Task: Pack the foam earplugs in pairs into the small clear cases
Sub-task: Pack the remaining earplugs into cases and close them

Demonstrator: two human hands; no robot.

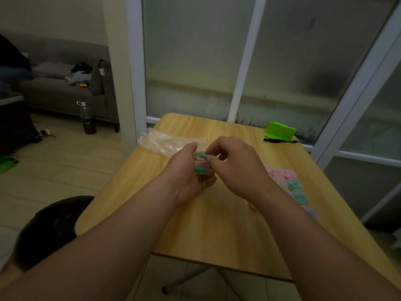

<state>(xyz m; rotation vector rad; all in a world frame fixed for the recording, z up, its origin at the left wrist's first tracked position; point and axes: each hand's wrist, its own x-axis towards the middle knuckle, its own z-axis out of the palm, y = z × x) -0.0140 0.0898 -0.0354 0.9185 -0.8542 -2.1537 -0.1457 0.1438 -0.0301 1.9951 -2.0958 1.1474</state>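
My left hand (186, 174) holds a small clear case (202, 164) with its lid open, above the middle of the wooden table (217, 224). One green foam earplug (199, 169) lies in the case's lower half. My right hand (236, 168) pinches a second green earplug (203, 155) at the open lid. Filled cases (290, 181) with pink and teal earplugs lie in rows on the table to the right, partly hidden by my right wrist.
A crumpled clear plastic bag (165, 142) lies at the table's far left. A black marker (280, 140) and a green box (280, 129) sit at the far right corner. Glass doors stand behind the table. A dark stool (50, 227) is at the left.
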